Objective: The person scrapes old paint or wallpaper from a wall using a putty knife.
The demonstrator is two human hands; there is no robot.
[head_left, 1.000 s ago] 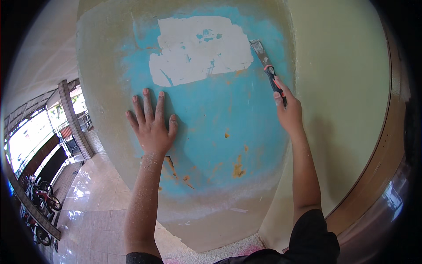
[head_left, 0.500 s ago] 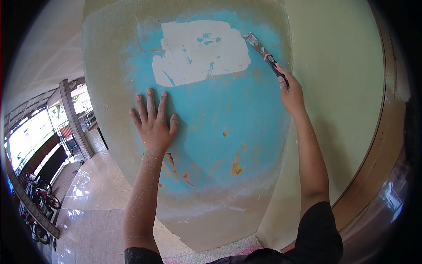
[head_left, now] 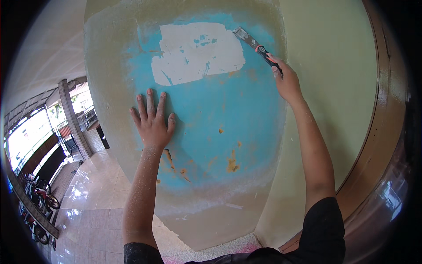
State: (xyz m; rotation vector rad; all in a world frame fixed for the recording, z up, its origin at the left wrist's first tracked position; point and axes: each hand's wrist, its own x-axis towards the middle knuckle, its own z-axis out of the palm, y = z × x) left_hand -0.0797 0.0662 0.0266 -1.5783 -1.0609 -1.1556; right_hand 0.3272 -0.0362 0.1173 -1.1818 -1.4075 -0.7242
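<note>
A: Right hand (head_left: 288, 81): closed around dark handle of scraper (head_left: 255, 44), arm raised high. Blade tip touching wall at upper right corner of white patch (head_left: 198, 53), tilted up and to the left of the fist.

B: Left hand (head_left: 151, 121)?

A: Open, fingers spread, palm flat on blue paint layer (head_left: 233, 114), below the patch and well left of the scraper. Holding nothing; reads as bracing.

B: Step in hand?

A: Judged: scraping blue coat off the column (head_left: 110, 110), working at the right margin of the bared area. Patch mostly clean, a few blue flecks left inside it.

B: Next move calls for?

A: Likely a low blade angle under the paint edge just beside the patch, firm push along the wall, left palm kept planted. Risk: blade skating over paint, or gouging plaster.

B: Further out?

A: Rust-orange spots (head_left: 231, 165) below and between the hands. Pale yellow wall (head_left: 334, 66) right of the scraper hand. Glossy tiled floor (head_left: 92, 193) and parked motorbikes (head_left: 41, 198) far down left.
</note>
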